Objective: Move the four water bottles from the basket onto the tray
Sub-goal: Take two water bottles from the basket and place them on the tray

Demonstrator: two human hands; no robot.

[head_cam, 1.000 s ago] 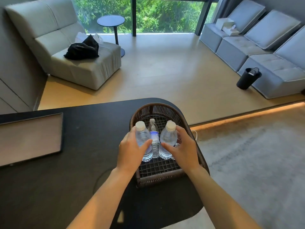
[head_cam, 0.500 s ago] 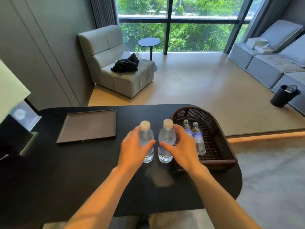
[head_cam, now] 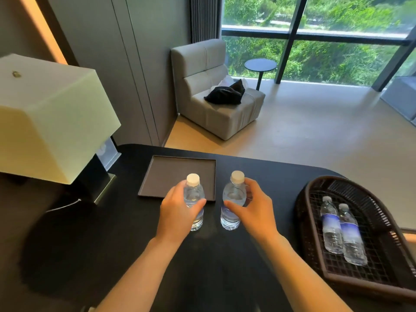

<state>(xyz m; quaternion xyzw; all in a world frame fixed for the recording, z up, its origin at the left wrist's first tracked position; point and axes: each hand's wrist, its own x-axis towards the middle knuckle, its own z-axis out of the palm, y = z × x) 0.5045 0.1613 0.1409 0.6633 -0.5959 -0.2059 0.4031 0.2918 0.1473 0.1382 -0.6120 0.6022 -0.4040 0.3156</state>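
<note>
A black worktop (head_cam: 78, 244) with rounded corners fills the near side. At ten o'clock a cream-shaded lamp (head_cam: 51, 118) stands on it, its cord (head_cam: 63, 206) trailing. Grey panelled walls (head_cam: 126, 64) rise behind. At twelve o'clock a pale grey armchair (head_cam: 216, 109) holds a black bundle (head_cam: 225, 95), with a small round side table (head_cam: 260, 65) beside it. Tall dark-framed windows (head_cam: 290, 39) show sunlit greenery, and the floor (head_cam: 304, 140) is light wood.
</note>
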